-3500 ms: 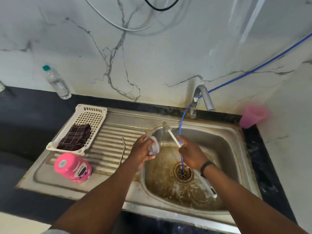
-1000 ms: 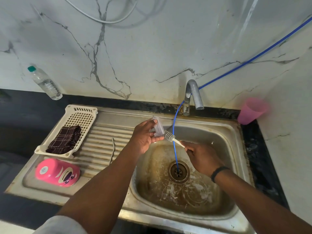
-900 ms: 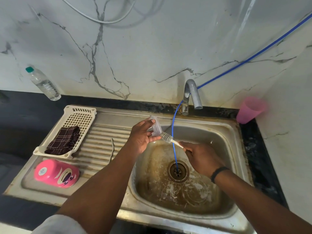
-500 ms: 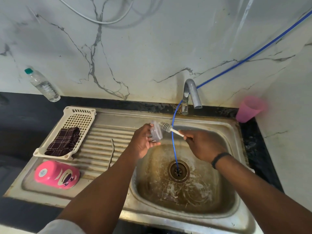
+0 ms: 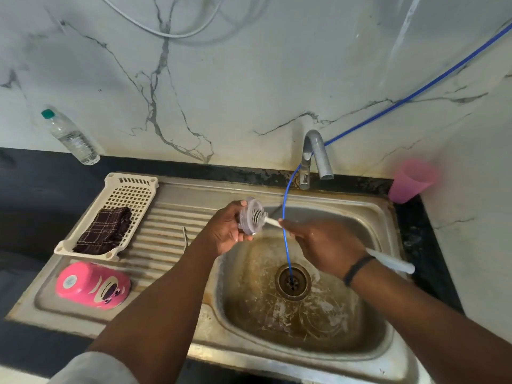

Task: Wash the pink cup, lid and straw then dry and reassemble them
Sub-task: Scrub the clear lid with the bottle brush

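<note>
My left hand [image 5: 225, 231] grips the clear round lid [image 5: 249, 217] on edge above the left rim of the sink basin [image 5: 346, 333]. My right hand [image 5: 324, 245] holds a white bottle brush [image 5: 388, 261]; its bristled head is pushed into the lid's open side and its handle sticks out past my wrist. The pink cup [image 5: 92, 286] with a cartoon face lies on its side at the front of the draining board. A thin metal straw [image 5: 184, 239] lies on the ribbed draining board.
A cream plastic basket [image 5: 133, 189] holds a dark checked cloth [image 5: 105, 231]. A grey tap [image 5: 315, 159] stands behind the basin, and a blue tube [image 5: 286, 245] runs from the wall down into the drain. A water bottle [image 5: 70, 137] and a pink tumbler [image 5: 410, 180] lean at the wall.
I raised the lid and turned its open side toward the brush. The brush head, earlier beside the lid, has gone inside it. My right hand moved up and left.
</note>
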